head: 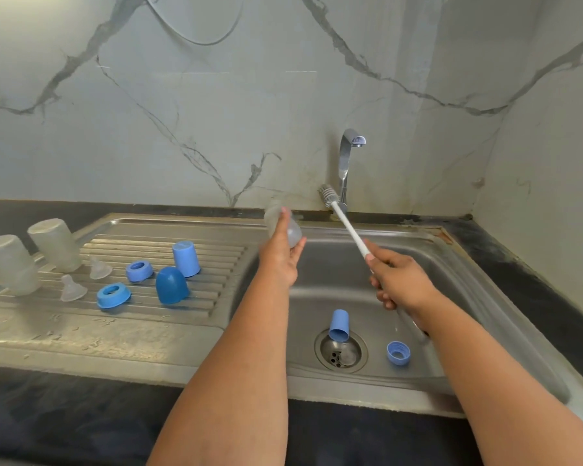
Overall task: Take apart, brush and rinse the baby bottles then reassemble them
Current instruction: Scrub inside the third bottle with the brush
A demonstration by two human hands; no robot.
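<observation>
My left hand (281,257) holds a clear bottle body (281,223) tilted above the sink's left edge. My right hand (396,277) grips the white handle of a bottle brush (345,223); its bristle head (327,195) points up toward the tap, outside the bottle. In the basin lie a blue cap (339,326) beside the drain, a blue screw ring (398,353) and a clear teat (347,353) on the drain. On the drainboard stand two inverted bottle bodies (56,245), two teats (72,289), two blue rings (113,295) and two blue caps (171,284).
The steel sink basin (334,274) has a ridged drainboard (155,317) on its left. A chrome tap (345,163) rises at the back against the marble wall; no water runs. A dark countertop (64,415) borders the front and right.
</observation>
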